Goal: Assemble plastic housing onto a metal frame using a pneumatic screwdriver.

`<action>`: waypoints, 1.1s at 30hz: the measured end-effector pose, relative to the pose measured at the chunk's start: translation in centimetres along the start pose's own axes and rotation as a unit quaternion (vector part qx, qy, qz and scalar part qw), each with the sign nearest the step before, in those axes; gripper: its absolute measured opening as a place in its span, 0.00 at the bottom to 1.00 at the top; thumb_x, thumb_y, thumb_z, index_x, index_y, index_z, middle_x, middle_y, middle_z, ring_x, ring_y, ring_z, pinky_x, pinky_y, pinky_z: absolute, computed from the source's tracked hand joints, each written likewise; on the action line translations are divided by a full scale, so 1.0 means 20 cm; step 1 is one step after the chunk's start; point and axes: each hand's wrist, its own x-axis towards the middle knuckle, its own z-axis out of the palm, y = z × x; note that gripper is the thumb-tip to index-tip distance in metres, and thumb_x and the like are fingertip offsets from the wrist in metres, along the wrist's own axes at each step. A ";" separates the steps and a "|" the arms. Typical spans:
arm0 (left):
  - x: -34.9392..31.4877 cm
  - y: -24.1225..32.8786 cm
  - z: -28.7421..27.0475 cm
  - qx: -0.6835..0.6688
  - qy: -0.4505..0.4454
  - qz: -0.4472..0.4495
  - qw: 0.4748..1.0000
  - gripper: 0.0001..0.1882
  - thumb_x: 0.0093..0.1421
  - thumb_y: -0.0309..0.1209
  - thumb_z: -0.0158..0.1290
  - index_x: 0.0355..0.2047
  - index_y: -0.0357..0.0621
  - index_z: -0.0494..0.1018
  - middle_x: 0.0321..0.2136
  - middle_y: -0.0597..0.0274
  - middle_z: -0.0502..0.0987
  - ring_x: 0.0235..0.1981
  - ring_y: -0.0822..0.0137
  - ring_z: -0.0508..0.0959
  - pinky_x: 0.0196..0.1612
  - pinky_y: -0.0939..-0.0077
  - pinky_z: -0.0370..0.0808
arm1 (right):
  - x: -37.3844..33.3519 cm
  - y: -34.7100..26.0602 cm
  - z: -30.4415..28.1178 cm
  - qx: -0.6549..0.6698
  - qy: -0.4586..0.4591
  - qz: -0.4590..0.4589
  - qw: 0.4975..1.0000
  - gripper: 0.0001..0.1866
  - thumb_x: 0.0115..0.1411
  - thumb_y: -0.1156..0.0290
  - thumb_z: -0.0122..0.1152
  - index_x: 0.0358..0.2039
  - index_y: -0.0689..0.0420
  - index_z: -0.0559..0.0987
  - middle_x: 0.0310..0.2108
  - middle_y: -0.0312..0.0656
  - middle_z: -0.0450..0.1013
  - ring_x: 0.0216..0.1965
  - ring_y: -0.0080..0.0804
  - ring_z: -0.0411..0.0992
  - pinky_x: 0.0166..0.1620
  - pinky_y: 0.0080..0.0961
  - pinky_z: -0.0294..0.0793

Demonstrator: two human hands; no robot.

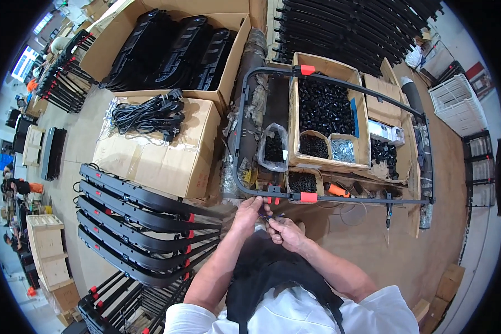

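A thin dark strand [274,216] is being pinched by the right hand [285,231]; dropping is being risked by slackness. Left hand [248,215] grip: unclear.

piece [269,217] in fingers [276,225] indistinct, black bars [345,30] cropped

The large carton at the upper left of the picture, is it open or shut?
Open: no flap covers the top of the carton, and long black parts are visible inside.

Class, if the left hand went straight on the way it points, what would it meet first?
The left hand would probably meet the black frame's near bar; depth is unclear, so they may be touching.
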 end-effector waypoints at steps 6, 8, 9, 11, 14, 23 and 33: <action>-0.04 -0.01 0.02 0.110 0.029 0.043 0.993 0.18 0.77 0.38 0.43 0.47 0.36 0.76 0.41 0.57 0.84 0.39 0.68 0.81 0.44 0.72 0.77 | 0.01 -0.02 0.03 0.012 0.001 -0.028 1.000 0.13 0.73 0.58 0.57 0.37 0.54 0.73 0.28 0.29 0.64 0.23 0.16 0.58 0.24 0.15 0.56; -0.01 -0.02 0.03 0.141 0.033 0.077 0.986 0.18 0.77 0.38 0.43 0.48 0.35 0.76 0.40 0.58 0.83 0.39 0.69 0.81 0.44 0.72 0.77 | 0.02 -0.02 0.06 0.013 -0.001 -0.036 0.999 0.13 0.73 0.58 0.57 0.37 0.54 0.73 0.28 0.29 0.65 0.23 0.16 0.58 0.25 0.15 0.56; -0.01 -0.02 0.03 0.170 0.039 0.114 0.978 0.18 0.77 0.38 0.44 0.49 0.34 0.76 0.39 0.58 0.83 0.40 0.69 0.81 0.43 0.72 0.77 | 0.04 -0.03 0.07 0.014 0.004 -0.045 0.999 0.13 0.73 0.58 0.57 0.37 0.54 0.73 0.28 0.29 0.65 0.23 0.17 0.59 0.25 0.16 0.57; -0.07 0.01 0.01 0.242 0.053 0.100 0.964 0.18 0.76 0.37 0.44 0.50 0.34 0.76 0.41 0.57 0.82 0.42 0.68 0.80 0.47 0.72 0.76 | 0.07 -0.04 0.09 0.017 0.010 -0.056 0.998 0.13 0.74 0.58 0.56 0.37 0.54 0.73 0.27 0.30 0.65 0.23 0.17 0.59 0.26 0.16 0.58; -0.08 0.00 -0.01 0.258 0.081 0.087 0.959 0.16 0.75 0.36 0.47 0.52 0.35 0.75 0.42 0.56 0.80 0.43 0.68 0.77 0.51 0.71 0.74 | 0.12 -0.06 0.10 0.013 0.007 -0.081 0.997 0.13 0.74 0.58 0.55 0.40 0.55 0.73 0.27 0.31 0.66 0.23 0.19 0.61 0.28 0.18 0.61; -0.29 -0.18 -0.16 0.332 0.130 0.103 0.929 0.20 0.74 0.42 0.47 0.50 0.34 0.71 0.45 0.46 0.79 0.47 0.54 0.79 0.54 0.61 0.73 | 0.22 -0.07 0.21 0.046 0.088 -0.125 0.987 0.11 0.73 0.61 0.58 0.40 0.55 0.78 0.31 0.32 0.72 0.26 0.23 0.69 0.31 0.24 0.71; -0.31 -0.27 -0.20 0.382 -0.004 0.155 0.911 0.19 0.76 0.42 0.42 0.43 0.38 0.75 0.34 0.50 0.79 0.38 0.53 0.80 0.45 0.61 0.75 | 0.11 -0.27 0.23 -0.451 0.161 -0.163 0.863 0.16 0.71 0.58 0.58 0.47 0.59 0.82 0.38 0.46 0.81 0.39 0.38 0.80 0.44 0.35 0.80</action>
